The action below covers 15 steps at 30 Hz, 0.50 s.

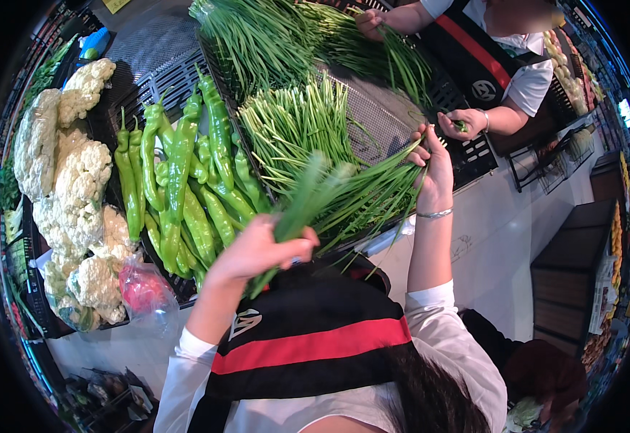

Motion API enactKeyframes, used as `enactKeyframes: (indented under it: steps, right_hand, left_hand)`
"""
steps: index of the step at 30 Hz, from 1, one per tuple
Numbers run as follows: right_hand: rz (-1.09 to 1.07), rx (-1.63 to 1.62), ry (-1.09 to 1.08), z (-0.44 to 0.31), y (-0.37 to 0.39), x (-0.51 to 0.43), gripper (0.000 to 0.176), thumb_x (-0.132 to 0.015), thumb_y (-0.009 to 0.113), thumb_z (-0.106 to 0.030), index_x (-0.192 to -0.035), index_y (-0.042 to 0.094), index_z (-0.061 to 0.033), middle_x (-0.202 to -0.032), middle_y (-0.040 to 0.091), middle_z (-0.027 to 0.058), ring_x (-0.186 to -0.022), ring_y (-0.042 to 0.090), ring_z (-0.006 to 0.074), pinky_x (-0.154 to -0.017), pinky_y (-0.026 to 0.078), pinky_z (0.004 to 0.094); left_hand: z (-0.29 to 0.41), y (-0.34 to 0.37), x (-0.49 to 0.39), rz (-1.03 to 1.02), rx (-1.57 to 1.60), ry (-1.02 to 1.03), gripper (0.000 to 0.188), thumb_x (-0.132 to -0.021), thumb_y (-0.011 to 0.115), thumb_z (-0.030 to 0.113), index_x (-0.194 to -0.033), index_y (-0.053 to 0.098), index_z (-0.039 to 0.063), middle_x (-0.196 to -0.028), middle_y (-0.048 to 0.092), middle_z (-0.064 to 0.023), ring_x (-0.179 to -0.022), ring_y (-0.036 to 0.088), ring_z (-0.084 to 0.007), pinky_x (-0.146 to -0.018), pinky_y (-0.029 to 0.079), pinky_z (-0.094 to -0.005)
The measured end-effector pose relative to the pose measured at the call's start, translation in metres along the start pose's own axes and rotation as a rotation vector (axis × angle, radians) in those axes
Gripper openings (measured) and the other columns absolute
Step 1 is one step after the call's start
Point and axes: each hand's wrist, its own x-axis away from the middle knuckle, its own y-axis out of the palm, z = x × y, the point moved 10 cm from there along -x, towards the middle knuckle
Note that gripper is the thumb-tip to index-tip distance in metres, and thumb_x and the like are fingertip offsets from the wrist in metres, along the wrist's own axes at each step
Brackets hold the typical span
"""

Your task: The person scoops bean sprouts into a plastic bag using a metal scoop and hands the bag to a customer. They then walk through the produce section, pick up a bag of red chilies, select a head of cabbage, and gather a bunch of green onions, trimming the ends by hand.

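My left hand [263,249], blurred by motion, grips a small bunch of green garlic chives [299,200] in front of my apron. To the right, my right hand [434,168] is raised, palm towards me, with its fingers closed on the ends of a loose spread of long chives [369,189]. Beyond both hands, a stack of chives with pale cut ends [304,124] lies in a dark mesh-lined crate. A larger pile of leafy chives [261,43] lies at the crate's far side.
Long green peppers [179,178] and cauliflower heads [77,173] fill the display to the left. A plastic bag with something red [144,292] rests at its near edge. Across the crate, a co-worker's hands [464,123] hold chives close to my right hand. Dark shelving [575,270] stands at right.
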Motion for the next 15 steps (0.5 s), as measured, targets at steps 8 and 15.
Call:
enactKeyframes:
  steps: [8,15]
  right_hand:
    - [0.041,0.033,-0.039,-0.004,0.011,0.011,0.019,-0.097,0.056,-0.02,-0.101,0.058,-0.001,-0.085,0.058,0.007,-0.056,0.039,0.0056,-0.044,0.033,0.017]
    - [0.036,0.031,-0.051,-0.006,0.019,0.016,0.02,-0.098,0.055,-0.021,-0.101,0.058,-0.0009,-0.086,0.058,0.0072,-0.057,0.041,0.0062,-0.044,0.034,0.0171]
  left_hand:
    - [0.0,0.01,-0.05,0.219,-0.115,0.07,0.012,-0.086,0.061,0.007,-0.095,0.068,0.003,-0.07,0.059,0.0025,-0.05,0.047,-0.0041,-0.046,0.039,-0.0209]
    - [-0.003,0.006,-0.069,0.286,-0.178,0.124,0.011,-0.085,0.066,0.01,-0.094,0.066,0.003,-0.066,0.059,-0.0001,-0.05,0.051,-0.0074,-0.048,0.042,-0.0256]
